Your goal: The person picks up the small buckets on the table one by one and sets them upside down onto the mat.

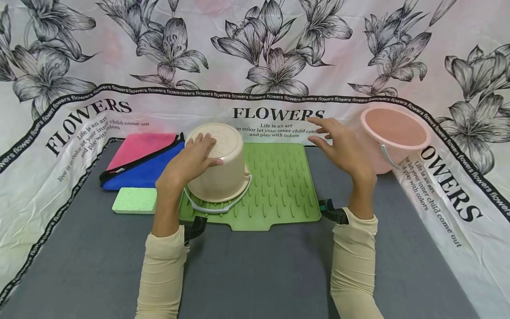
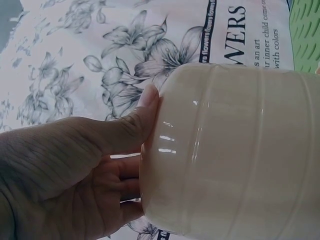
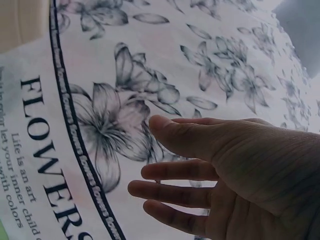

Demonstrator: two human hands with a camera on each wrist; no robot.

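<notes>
A cream bucket (image 1: 217, 173) stands upside down on the left part of a green ridged mat (image 1: 280, 186). Its grey handle (image 1: 223, 209) lies along the rim at the front. My left hand (image 1: 191, 159) rests on the bucket's upturned base, with fingers laid over it. In the left wrist view the thumb (image 2: 148, 97) touches the base's edge, and the other fingertips are hidden behind it. My right hand (image 1: 338, 144) hovers above the mat's right side, fingers spread and holding nothing. Beside it, to the right, stands an upright pink bucket (image 1: 368, 146) with a grey handle.
Left of the mat lie a pink and blue zippered pouch (image 1: 139, 161) and a light green sponge (image 1: 134, 200). A grey cloth (image 1: 263, 270) covers the table. Flower-printed fabric (image 1: 279, 44) hangs behind and spreads round the sides.
</notes>
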